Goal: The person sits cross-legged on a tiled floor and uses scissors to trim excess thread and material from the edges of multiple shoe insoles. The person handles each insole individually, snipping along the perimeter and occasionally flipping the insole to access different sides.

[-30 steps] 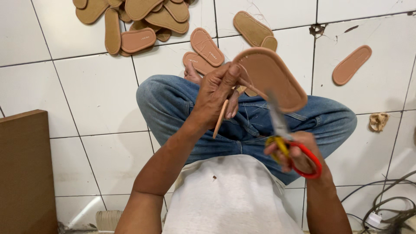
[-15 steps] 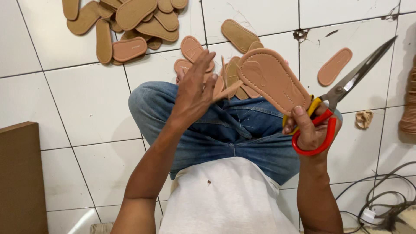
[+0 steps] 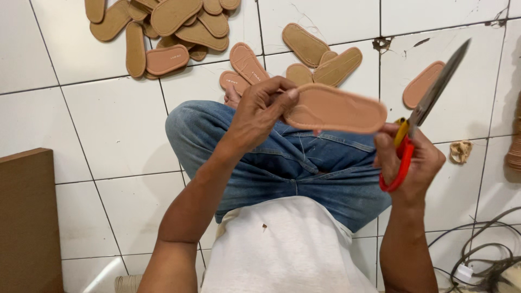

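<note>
My left hand (image 3: 259, 108) grips one end of a tan shoe sole (image 3: 336, 109), held flat above my lap with its smooth side up. My right hand (image 3: 408, 163) holds scissors (image 3: 423, 108) with red and yellow handles; the blades point up and to the right, away from the sole. The sole's far end almost touches my right hand. I sit on a white tiled floor in blue jeans and a white shirt.
A heap of tan soles (image 3: 163, 27) lies on the tiles at the top left, and several more soles (image 3: 320, 54) lie ahead of my knees. One sole (image 3: 422, 84) lies alone at the right. A brown board (image 3: 27, 217) stands at the left; cables (image 3: 483, 260) trail at the bottom right.
The sole has been turned from its ridged side to its smooth side and lowered flat. The loose strips in my left hand are gone. The scissors stay raised at the right.
</note>
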